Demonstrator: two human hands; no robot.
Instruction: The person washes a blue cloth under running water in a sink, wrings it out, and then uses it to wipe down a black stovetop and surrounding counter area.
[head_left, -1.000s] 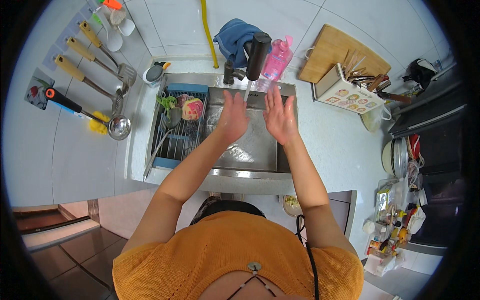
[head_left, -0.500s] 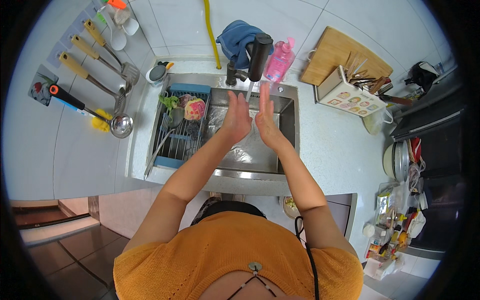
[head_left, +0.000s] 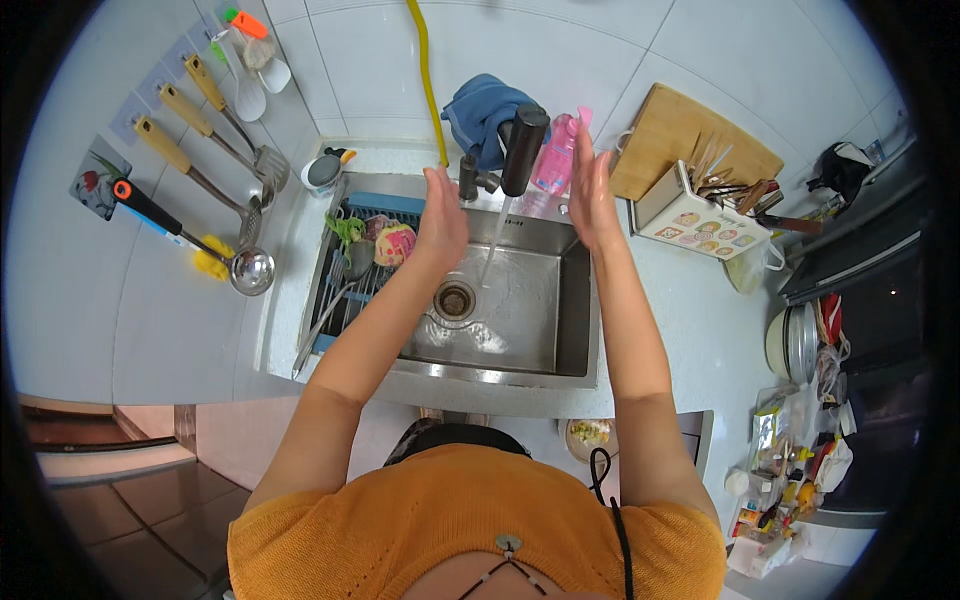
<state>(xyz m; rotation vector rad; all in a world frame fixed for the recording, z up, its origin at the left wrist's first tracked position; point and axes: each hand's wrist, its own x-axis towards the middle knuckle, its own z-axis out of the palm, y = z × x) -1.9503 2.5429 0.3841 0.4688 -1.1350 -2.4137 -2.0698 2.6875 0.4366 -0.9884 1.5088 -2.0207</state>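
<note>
My left hand is raised over the left part of the steel sink, its fingers stretched out and nothing in it. Over the sink's right edge, my right hand is also flat and empty, palm turned inward. Between them, a thin stream of water runs from the black faucet into the basin, touching neither hand. The drain shows below. Just behind my right hand stands a pink pump bottle, partly covered by its fingers. A blue cloth hangs behind the faucet.
Left of the basin, a blue drying rack holds a large metal spoon, greens and a pink-and-yellow round item. Ladles and turners hang on the left wall. A cutting board and a utensil holder stand on the right counter.
My hands have moved apart, left hand leftward and right hand rightward, away from the running water. The drain, covered before, now shows. The whole view has shifted slightly.
</note>
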